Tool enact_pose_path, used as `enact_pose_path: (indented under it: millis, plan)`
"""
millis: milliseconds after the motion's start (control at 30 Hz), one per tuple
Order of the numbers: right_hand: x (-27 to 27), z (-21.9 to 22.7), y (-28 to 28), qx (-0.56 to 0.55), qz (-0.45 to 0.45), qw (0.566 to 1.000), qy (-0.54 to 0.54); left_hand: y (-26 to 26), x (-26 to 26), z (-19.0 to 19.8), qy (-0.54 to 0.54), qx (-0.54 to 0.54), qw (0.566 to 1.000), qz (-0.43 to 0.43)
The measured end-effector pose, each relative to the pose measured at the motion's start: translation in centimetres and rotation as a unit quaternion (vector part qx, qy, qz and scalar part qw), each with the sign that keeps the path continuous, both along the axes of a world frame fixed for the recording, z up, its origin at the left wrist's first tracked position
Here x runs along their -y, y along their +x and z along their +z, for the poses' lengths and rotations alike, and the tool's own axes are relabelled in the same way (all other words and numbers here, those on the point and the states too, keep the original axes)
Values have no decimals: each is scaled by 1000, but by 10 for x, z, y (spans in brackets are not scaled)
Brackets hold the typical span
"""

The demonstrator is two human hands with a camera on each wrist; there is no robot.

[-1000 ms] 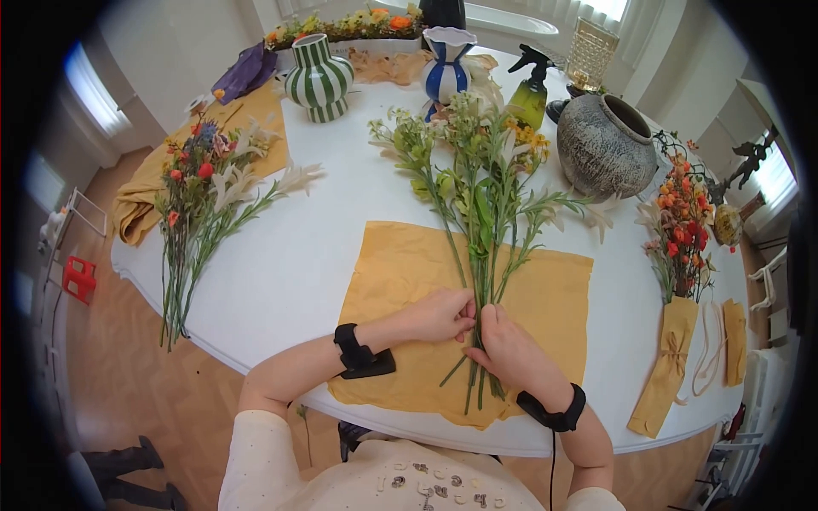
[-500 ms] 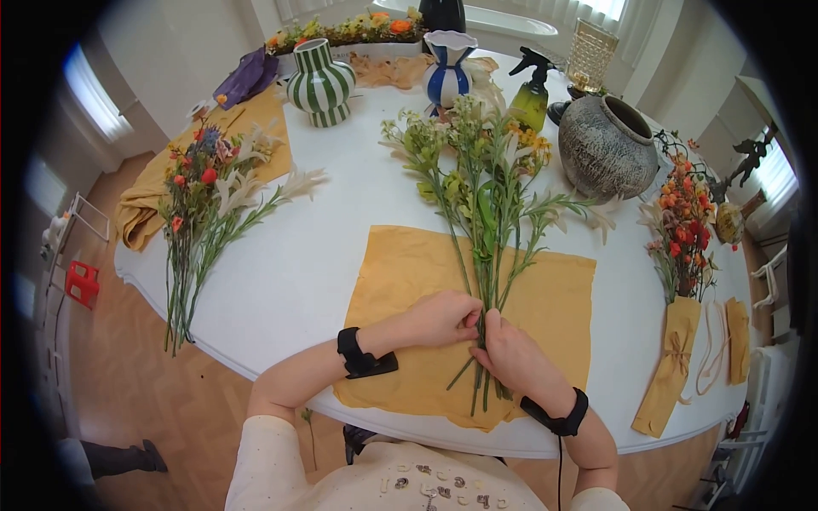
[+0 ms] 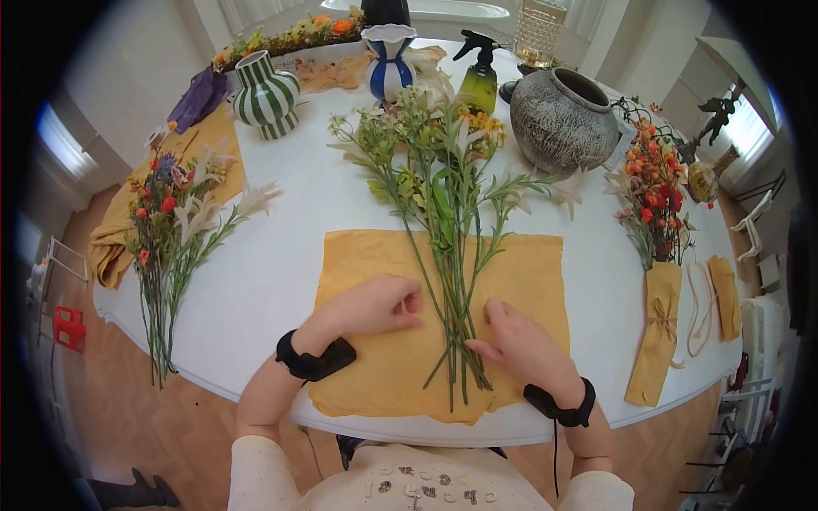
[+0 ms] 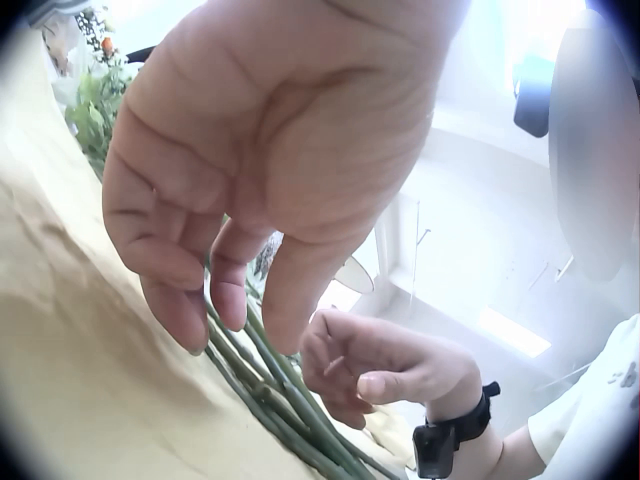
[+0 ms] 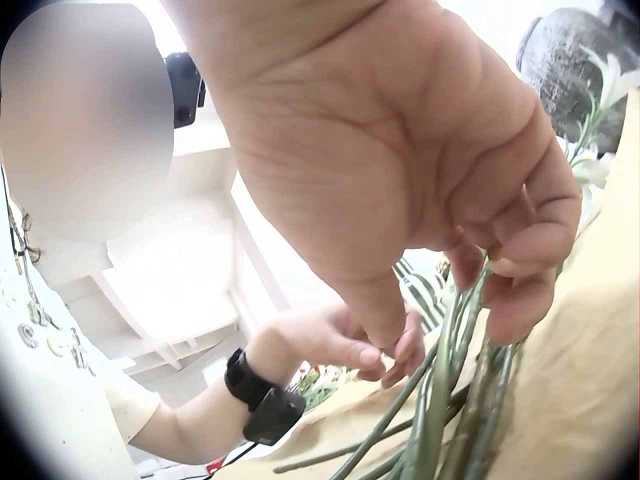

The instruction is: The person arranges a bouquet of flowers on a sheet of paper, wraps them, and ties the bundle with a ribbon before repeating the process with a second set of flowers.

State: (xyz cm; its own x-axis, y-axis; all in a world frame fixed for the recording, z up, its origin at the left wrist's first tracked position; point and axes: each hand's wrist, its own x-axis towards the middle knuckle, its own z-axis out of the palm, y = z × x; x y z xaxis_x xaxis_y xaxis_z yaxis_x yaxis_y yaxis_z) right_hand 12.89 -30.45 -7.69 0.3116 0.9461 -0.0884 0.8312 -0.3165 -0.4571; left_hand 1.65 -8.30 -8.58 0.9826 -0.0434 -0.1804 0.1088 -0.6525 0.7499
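A bunch of long-stemmed flowers (image 3: pixel 443 200), with white, green and yellow blooms, lies on a sheet of tan wrapping paper (image 3: pixel 366 375). Its green stems (image 4: pixel 300 415) cross and fan out toward the near edge. Left of the stems, my left hand (image 3: pixel 375 304) hovers over the paper with loosely bent fingers and nothing in them. On the other side my right hand (image 3: pixel 524 345) is relaxed, its thumb tip close by the lower stems. Both wrist views show a gap between thumb and fingers, the stems (image 5: pixel 440 410) passing beyond them.
A loose flower bunch (image 3: pixel 175 230) lies at the left; a paper-wrapped bouquet (image 3: pixel 660 332) lies at the right beside string (image 3: pixel 703 315). Farther back stand a striped green vase (image 3: pixel 266 95), a blue-striped vase (image 3: pixel 390 72), a spray bottle (image 3: pixel 479 83) and a grey pot (image 3: pixel 558 123).
Both hands have let go of the stems and moved apart, the left hand to the left, the right a little to the right. The stems now lie on the paper. The head view has shifted.
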Motion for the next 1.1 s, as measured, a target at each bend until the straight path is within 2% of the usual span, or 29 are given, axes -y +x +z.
enact_pose_path:
  millis: [100,167,200,267,400,467,533,600,633,700,767,833,933,1000,1033,1067,1100]
  plan:
    - [30,9,24,6,-59,998,-19,-20,-38,8,0,5,995,99]
    - [50,11,40,-43,-152,986,-61,-32,-56,16,32,27,982,182]
    - [58,8,45,-44,-154,985,-62,-37,-66,14,32,25,983,181]
    - [75,-2,53,43,-248,966,-55,-44,-85,5,99,62,960,254]
    - [93,-17,65,37,-272,961,-43,-48,-111,-15,138,93,935,315]
    - [96,-18,67,25,-254,965,-61,-49,-122,-25,195,31,910,364]
    - [94,-17,69,9,-256,964,-66,-49,-128,-34,231,23,906,355]
    - [88,-15,69,-8,-256,964,-70,-48,-130,-35,115,14,934,337]
    - [84,-13,67,-33,-261,962,-78,-47,-130,-36,115,13,934,338]
    - [79,-13,65,-59,-265,958,-87,-42,-126,-40,-118,-44,946,298]
    - [77,-20,65,-68,-275,958,-38,-35,-112,-31,-141,-65,940,305]
    - [75,-22,69,-76,-280,956,-39,-30,-102,-27,-164,-86,932,310]
    - [79,-30,79,-84,-272,957,-61,-30,-99,-29,-106,-57,946,301]
    - [82,-36,86,-85,-260,958,-83,-29,-102,-36,12,-54,958,282]
    - [85,-39,87,-87,-255,960,-77,-28,-97,-31,12,-54,958,282]
    - [86,-41,86,-90,-251,961,-71,-24,-85,-21,171,-81,932,309]
    - [86,-39,83,-90,-251,961,-71,-19,-73,-12,325,-105,881,328]
